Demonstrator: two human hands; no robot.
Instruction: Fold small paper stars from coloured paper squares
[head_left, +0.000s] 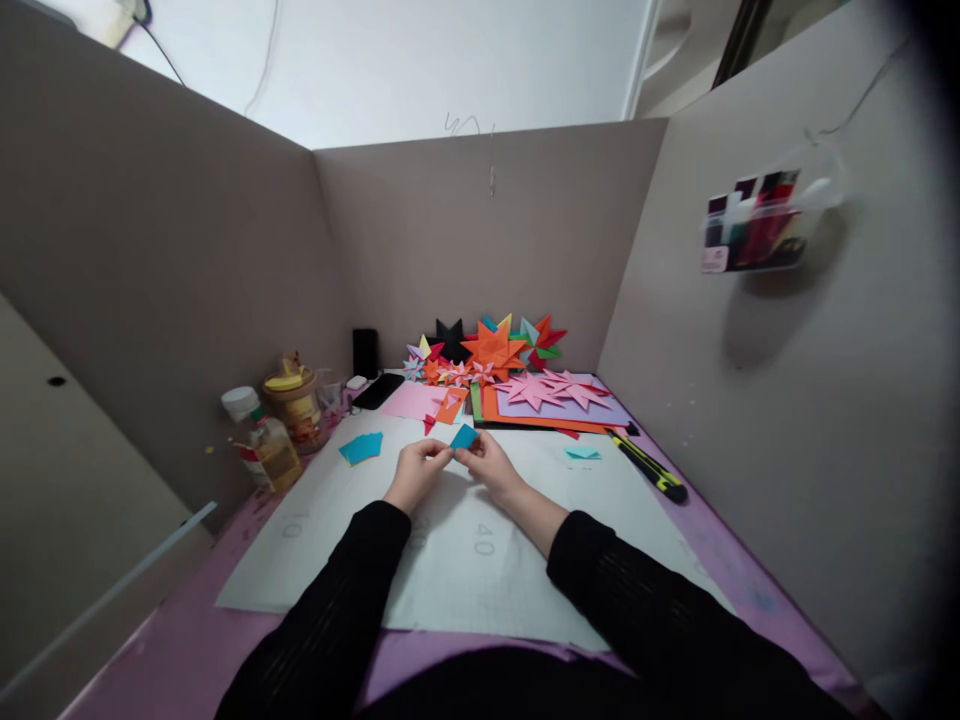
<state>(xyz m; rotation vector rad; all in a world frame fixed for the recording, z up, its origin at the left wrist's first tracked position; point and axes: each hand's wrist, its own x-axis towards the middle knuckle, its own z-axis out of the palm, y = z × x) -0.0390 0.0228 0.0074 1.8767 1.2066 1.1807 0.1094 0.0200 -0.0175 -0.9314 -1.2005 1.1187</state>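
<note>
A small square of blue paper is pinched between my two hands over the white mat. My left hand grips its lower left edge with thumb and forefinger. On the other side, the fingers of my right hand close on its right edge. To the left lie several blue paper squares, fanned out. A folded light-teal paper piece rests on the mat to the right of my right hand.
Folded paper stars stand against the back panel. Coloured sheets with pink stars lie before them. A yellow-black utility knife is at right. A glue bottle, a jar and a phone sit at left.
</note>
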